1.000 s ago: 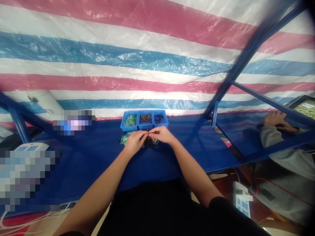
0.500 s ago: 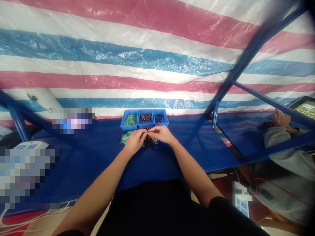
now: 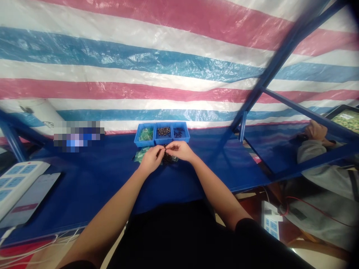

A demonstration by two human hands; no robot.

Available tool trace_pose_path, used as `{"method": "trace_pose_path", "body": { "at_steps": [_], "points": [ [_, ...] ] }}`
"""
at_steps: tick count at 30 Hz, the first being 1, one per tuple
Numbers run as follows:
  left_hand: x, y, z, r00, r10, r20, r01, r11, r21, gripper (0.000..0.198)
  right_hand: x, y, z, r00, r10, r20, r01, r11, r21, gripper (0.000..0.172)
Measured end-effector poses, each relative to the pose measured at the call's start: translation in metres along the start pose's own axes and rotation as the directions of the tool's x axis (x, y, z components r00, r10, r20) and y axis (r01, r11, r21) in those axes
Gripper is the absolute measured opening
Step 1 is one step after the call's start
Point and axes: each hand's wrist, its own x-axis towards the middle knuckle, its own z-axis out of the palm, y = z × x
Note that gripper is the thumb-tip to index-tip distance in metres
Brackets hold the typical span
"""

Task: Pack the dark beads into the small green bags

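Note:
My left hand (image 3: 151, 160) and my right hand (image 3: 181, 150) meet fingertip to fingertip, both closed in a pinch. Whatever small dark thing sits between them is too small to name. Right below lies a heap of small dark pieces (image 3: 168, 159) on the blue table (image 3: 165, 186). Green-tinted small packets (image 3: 139, 154) stick out on the left of the heap, partly behind my left hand. Just beyond stand three joined blue bins: the left bin (image 3: 144, 143) has green pieces, the middle bin (image 3: 163, 141) brown-and-metallic bits, the right bin (image 3: 185, 139) dark slim parts.
At left lie a white power strip (image 3: 19, 175) and a phone (image 3: 33, 200) with a cable. A blue metal frame (image 3: 252, 99) rises on the right. Beyond it are a co-worker's hands (image 3: 316, 130) and grey sleeve (image 3: 311, 149). A striped tarp (image 3: 168, 67) hangs behind.
The view has shifted slightly, so the table things sit a little farther left and higher. My hands stay pinched together over the dark heap.

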Motion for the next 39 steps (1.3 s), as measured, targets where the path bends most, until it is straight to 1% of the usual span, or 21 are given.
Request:
{"method": "trace_pose_path", "body": {
  "at_steps": [4, 9, 13, 18, 22, 27, 30, 33, 34, 36, 38, 39],
  "points": [
    [0.0, 0.001, -0.001, 1.0, -0.006, 0.005, 0.006, 1.0, -0.015, 0.021, 0.0, 0.0, 0.0, 1.0, -0.001, -0.014, 0.0, 1.0, -0.03, 0.034],
    [0.0, 0.001, 0.0, 0.999, -0.008, -0.034, 0.006, 0.999, -0.042, 0.024, 0.001, 0.002, -0.001, 1.0, 0.002, -0.012, -0.002, 1.0, -0.001, 0.036],
    [0.0, 0.0, 0.001, 0.999, -0.02, -0.037, 0.019, 1.0, -0.01, 0.024, 0.001, 0.003, -0.001, 1.0, -0.016, -0.006, 0.016, 1.0, -0.011, 0.036],
    [-0.001, -0.002, 0.002, 0.999, -0.052, 0.001, 0.052, 0.998, 0.03, 0.025, 0.0, 0.002, 0.003, 0.998, -0.059, -0.022, 0.056, 0.993, -0.1, 0.034],
    [-0.001, -0.002, 0.002, 0.998, -0.055, -0.013, 0.055, 0.998, 0.035, 0.026, 0.0, 0.0, 0.004, 0.996, -0.082, -0.025, 0.078, 0.987, -0.14, 0.029],
    [-0.002, -0.002, 0.003, 0.999, -0.049, -0.022, 0.049, 0.999, 0.018, 0.028, 0.002, 0.002, 0.002, 0.994, -0.077, -0.074, 0.068, 0.991, -0.118, 0.029],
    [-0.001, -0.003, 0.003, 0.999, -0.041, -0.028, 0.042, 0.999, 0.024, 0.027, 0.002, 0.005, 0.001, 0.994, -0.073, -0.079, 0.065, 0.994, -0.091, 0.031],
    [-0.001, -0.004, 0.003, 0.999, -0.024, -0.032, 0.025, 0.999, 0.038, 0.025, 0.002, 0.004, 0.002, 0.995, -0.061, -0.081, 0.053, 0.993, -0.107, 0.032],
    [-0.001, -0.004, 0.003, 0.999, -0.022, -0.035, 0.023, 0.999, 0.041, 0.025, 0.003, 0.001, 0.003, 0.994, -0.062, -0.093, 0.05, 0.991, -0.124, 0.032],
    [-0.002, -0.003, 0.003, 0.999, -0.023, -0.039, 0.024, 0.999, 0.038, 0.025, 0.001, -0.015, 0.008, 0.982, -0.089, -0.169, 0.056, 0.981, -0.188, 0.029],
    [-0.002, -0.002, 0.001, 0.999, -0.021, -0.034, 0.021, 1.0, 0.02, 0.025, -0.006, -0.045, 0.016, 0.94, -0.156, -0.302, 0.094, 0.973, -0.21, 0.035],
    [-0.002, -0.001, 0.0, 0.999, -0.021, -0.028, 0.022, 1.0, 0.007, 0.025, -0.013, -0.065, 0.021, 0.92, -0.205, -0.335, 0.149, 0.971, -0.186, 0.038]
  ]
}}
